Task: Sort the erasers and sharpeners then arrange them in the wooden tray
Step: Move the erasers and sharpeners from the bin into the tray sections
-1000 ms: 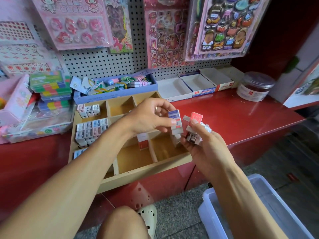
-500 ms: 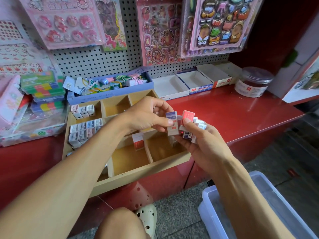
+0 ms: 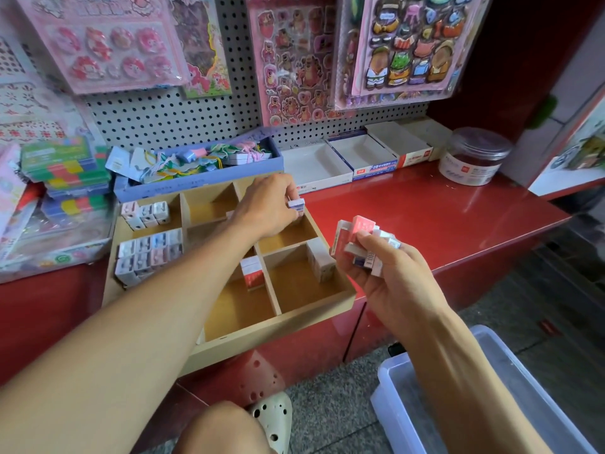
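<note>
- Nearest, the right hand [image 3: 389, 283] grips a bunch of erasers [image 3: 363, 244], fingers curled round them, just off the wooden tray's [image 3: 262, 339] right front corner.
- In the tray's front compartments stand a red-and-white eraser [image 3: 252, 273] against a divider and a pale block [image 3: 320, 262] at the right wall.
- The left hand [image 3: 268, 204] pinches a blue-and-white eraser [image 3: 296, 204] over the tray's right rear compartment.
- Sharpeners [image 3: 147, 253] fill the tray's left compartments.
- Behind, along the bench's back edge, stand a blue box [image 3: 196, 181] and a clear jar [image 3: 471, 158].
</note>
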Available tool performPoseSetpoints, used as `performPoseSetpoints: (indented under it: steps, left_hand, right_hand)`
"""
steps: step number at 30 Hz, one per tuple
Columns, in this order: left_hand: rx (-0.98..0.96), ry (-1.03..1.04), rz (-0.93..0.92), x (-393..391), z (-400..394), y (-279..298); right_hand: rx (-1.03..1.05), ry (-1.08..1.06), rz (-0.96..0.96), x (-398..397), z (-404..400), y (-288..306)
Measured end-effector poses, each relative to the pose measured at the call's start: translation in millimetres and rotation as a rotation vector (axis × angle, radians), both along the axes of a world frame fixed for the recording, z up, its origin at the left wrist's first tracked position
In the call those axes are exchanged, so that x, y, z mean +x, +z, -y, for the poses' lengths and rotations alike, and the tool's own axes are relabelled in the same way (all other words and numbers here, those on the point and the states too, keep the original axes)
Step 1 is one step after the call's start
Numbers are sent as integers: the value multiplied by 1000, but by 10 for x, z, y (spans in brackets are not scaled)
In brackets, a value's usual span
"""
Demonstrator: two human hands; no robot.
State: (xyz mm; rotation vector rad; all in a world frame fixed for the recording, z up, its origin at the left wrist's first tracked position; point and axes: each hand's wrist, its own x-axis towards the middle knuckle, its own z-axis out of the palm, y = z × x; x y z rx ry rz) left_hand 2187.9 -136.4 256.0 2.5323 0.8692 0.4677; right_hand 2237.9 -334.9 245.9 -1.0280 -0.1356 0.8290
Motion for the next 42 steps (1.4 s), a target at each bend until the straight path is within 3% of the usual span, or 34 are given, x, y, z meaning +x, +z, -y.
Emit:
performPoseSetpoints:
  steps: [7, 13, 16, 19, 21, 24, 29, 36, 42]
  left_hand:
    - [24, 68, 54, 73, -9, -213]
    - [4, 24, -45, 57, -69, -89]
    - [-5, 72, 36, -29, 5, 51]
    - [-335, -45, 215, -160, 242, 185]
    - [-541, -219, 191, -281, 439, 248]
    - [-618, -360, 134, -426, 599, 266]
    - [-681, -331, 134, -660, 607, 357]
    - [-519, -103, 122, -1142, 391, 236]
    - [-122, 1, -7, -1307, 438, -99]
  right_hand:
    - [-5, 23, 25, 27, 84, -36]
    - [-32, 47, 60, 32, 73, -87]
    - [-39, 46, 76, 8, 72, -70]
    - [-44, 51, 112, -44, 71, -23]
    - [-43, 60, 146, -95, 57, 4]
    - [-28, 97, 206, -178, 44, 38]
    - [-27, 101, 237, -313, 68, 74]
    - [-94, 56, 166, -414, 166, 59]
    - [-129, 23, 212, -457, 177, 29]
